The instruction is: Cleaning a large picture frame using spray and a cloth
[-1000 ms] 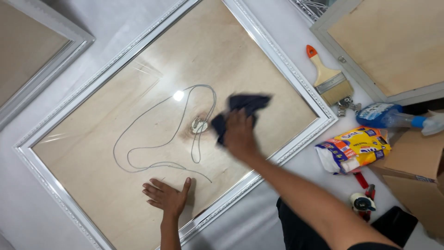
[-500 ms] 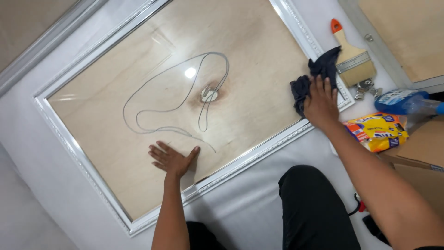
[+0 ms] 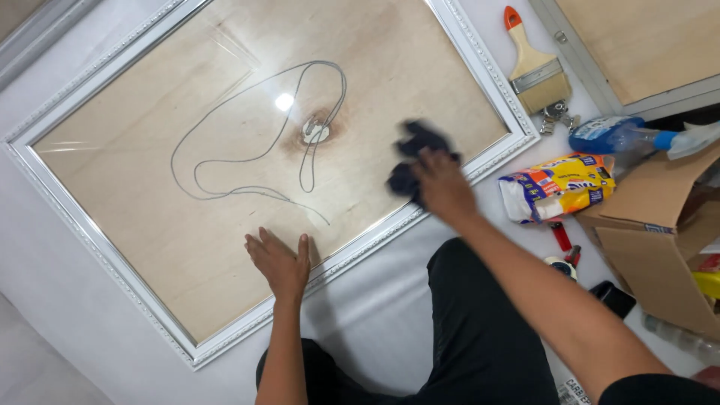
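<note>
In the lower middle the left hand (image 3: 279,262) is lying open, fingers spread, flat on the glass of the white picture frame (image 3: 97,240), while right of centre the right hand (image 3: 442,184) is gripping a dark cloth (image 3: 412,154) on the glass near the frame's right corner, a paintbrush (image 3: 534,66) lying at upper right.

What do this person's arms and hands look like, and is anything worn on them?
Both arms are bare from wrist to elbow, with no gloves, watch or rings that the view shows. The left hand and right hand are uncovered. A black short sleeve edges the right upper arm. The right hand is blurred, so fine details there cannot be told.
</note>
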